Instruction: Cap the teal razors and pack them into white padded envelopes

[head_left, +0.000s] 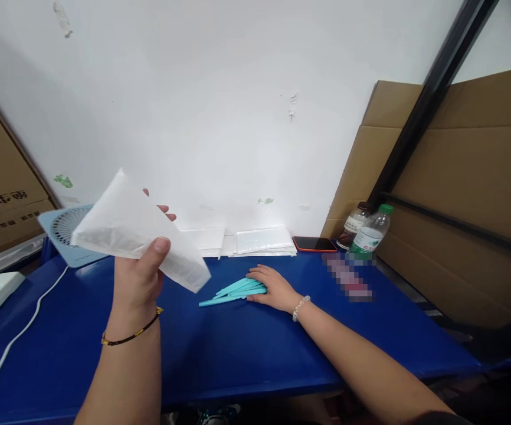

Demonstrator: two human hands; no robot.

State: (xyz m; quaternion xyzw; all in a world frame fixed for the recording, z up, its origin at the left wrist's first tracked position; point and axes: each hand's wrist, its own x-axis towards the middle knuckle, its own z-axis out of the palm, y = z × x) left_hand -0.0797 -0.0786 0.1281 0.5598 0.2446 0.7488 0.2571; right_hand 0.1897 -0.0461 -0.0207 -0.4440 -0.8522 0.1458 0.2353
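My left hand [149,260] is raised above the table, thumb in front and fingers behind, closed on a white translucent bag [118,221]. The bag is flat and tilted, its lower right corner pointing down. Near the middle of the table, my right hand [273,288] wraps round the right end of a bundle of turquoise flat strips [233,289], thumb on the near side and fingers over the far side. The strips' left ends fan out on the table; their exact kind I cannot make out.
Against the wall lie two piles of white bags [264,241]. A phone [314,244] and two bottles [368,233] are at the back right. A blue fan [76,230] stands on the left, near a white cable [29,321]. Cardboard [468,206] borders the blue table [238,354].
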